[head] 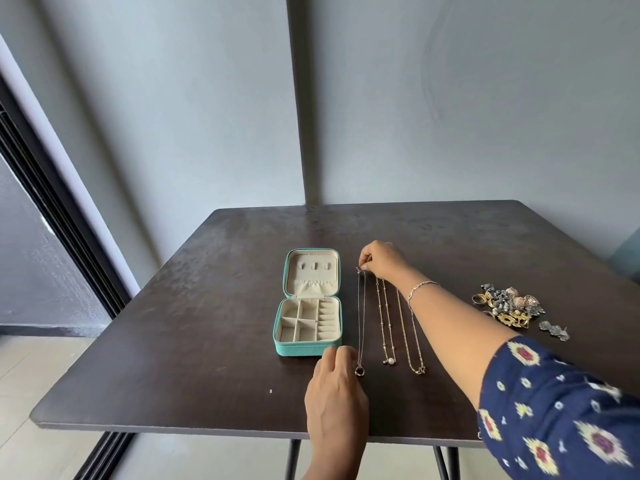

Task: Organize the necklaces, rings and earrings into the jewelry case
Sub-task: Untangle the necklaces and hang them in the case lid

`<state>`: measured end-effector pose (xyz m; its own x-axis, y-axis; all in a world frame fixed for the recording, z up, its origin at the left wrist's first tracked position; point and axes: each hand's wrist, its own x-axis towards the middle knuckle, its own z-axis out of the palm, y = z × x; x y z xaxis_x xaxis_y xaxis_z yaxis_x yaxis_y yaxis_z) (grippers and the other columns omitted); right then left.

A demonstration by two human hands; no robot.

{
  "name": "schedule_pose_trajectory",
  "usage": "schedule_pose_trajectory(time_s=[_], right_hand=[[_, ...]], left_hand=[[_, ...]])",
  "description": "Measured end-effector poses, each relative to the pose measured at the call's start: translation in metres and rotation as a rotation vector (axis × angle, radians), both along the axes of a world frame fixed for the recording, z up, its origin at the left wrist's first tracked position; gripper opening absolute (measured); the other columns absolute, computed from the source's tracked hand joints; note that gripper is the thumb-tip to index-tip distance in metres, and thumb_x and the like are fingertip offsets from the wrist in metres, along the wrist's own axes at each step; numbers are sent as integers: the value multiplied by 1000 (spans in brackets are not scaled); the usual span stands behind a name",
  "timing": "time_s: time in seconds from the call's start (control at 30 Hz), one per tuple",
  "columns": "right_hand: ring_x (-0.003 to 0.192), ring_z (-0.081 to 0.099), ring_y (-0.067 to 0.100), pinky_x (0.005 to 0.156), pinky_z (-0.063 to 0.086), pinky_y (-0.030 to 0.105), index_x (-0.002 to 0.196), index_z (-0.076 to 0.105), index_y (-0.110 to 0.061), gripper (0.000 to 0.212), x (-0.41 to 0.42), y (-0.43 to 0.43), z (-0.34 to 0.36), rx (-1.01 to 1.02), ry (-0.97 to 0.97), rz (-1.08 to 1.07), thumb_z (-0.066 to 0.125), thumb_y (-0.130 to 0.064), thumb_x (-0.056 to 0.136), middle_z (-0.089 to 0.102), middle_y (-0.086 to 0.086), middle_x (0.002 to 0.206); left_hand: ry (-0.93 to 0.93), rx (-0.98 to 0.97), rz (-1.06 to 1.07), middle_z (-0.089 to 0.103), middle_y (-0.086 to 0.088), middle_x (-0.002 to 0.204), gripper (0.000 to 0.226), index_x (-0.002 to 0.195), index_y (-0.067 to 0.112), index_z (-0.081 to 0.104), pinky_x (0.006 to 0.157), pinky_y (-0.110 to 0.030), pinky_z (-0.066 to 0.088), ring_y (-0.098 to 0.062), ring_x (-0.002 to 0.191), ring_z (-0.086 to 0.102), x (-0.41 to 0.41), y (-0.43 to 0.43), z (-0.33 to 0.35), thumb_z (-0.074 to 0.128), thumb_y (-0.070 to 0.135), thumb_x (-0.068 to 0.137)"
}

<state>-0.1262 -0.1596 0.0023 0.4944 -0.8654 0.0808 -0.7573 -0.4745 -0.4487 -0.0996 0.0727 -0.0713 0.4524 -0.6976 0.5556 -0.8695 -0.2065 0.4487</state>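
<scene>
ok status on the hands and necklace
Right hand pinches thin necklace at clasp; left hand at its pendant, grip unclear. Jewelry case open, empty. Nothing blocking.

Teal, cream-lined jewelry case (308, 348), dark brown table (207, 341), navy flower-print sleeve (554, 410).

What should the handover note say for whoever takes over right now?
The right grip pinches the top end of the thin necklace.
The left grip is by that necklace's pendant; I cannot tell whether it holds it.
The case lies open on the table, and its compartments look empty.
The pearl necklace and the gold chain lie stretched out to the right of the thin one.
The pile of rings and earrings is at the far right.
Done: nothing is in the case yet.
Left: all three necklaces, the rings and the earrings.
</scene>
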Motion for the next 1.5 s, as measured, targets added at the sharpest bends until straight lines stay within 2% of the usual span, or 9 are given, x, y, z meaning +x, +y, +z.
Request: schedule_pose_trajectory(time_s=[0.1,0.23,0.43,0.53,0.67,0.87,1.2,1.37,1.5], right_hand=[[92,63,25,81,50,32,83,69,-14,5,6,-5,-5,13,33,16,68,-12,79,70,9,93],[94,61,25,82,50,34,83,67,-12,5,13,-7,-10,4,66,9,68,-10,79,68,9,96],[102,58,30,87,48,35,87,68,-10,7,15,-9,-14,7,117,-1,62,-10,85,66,12,105],[93,61,25,79,46,30,85,68,-8,8,13,-6,-8,34,16,-13,60,-9,85,68,8,98],[58,55,10,56,42,21,59,58,-14,27,8,-2,10,188,-229,2,61,-1,83,63,0,67],[41,56,0,44,44,13,65,55,-9,24,-15,27,62,330,-546,73,55,3,86,63,3,61],[44,59,10,48,49,18,71,61,-7,11,-39,75,122,642,-805,106,60,0,80,63,1,49],[50,62,13,56,55,28,73,59,-10,13,-45,92,139,739,-750,185,57,-1,83,61,1,51],[46,57,12,53,55,26,77,60,-8,11,-45,104,147,730,-706,225,57,0,83,60,1,52]], left_hand=[[8,-27,8,52,13,64,55,75,29,39,42,-17,25,-12,52,52,1,-1,-2,79,0,51],[46,-59,-17,53,14,63,30,75,29,36,39,-20,32,-11,52,53,1,0,-1,61,14,64],[52,3,-41,51,13,64,20,68,28,42,38,-20,33,-10,52,52,3,-1,-2,62,31,66],[66,23,-42,51,10,66,26,65,25,47,39,-22,34,-13,54,53,3,0,-2,73,26,67],[134,50,-44,53,8,70,27,68,23,47,44,-27,38,-16,59,54,1,2,2,74,22,71],[219,103,-72,56,4,87,12,79,18,52,62,-30,40,-19,80,55,-3,6,14,59,24,86],[243,174,-76,55,10,96,10,85,21,53,67,-23,39,-10,87,53,-1,8,21,55,30,88],[242,159,-96,56,9,93,11,82,20,54,65,-24,37,-10,84,53,0,8,23,58,29,85],[276,147,-114,56,12,88,8,82,21,55,65,-23,37,-8,84,55,1,9,24,60,26,84]])
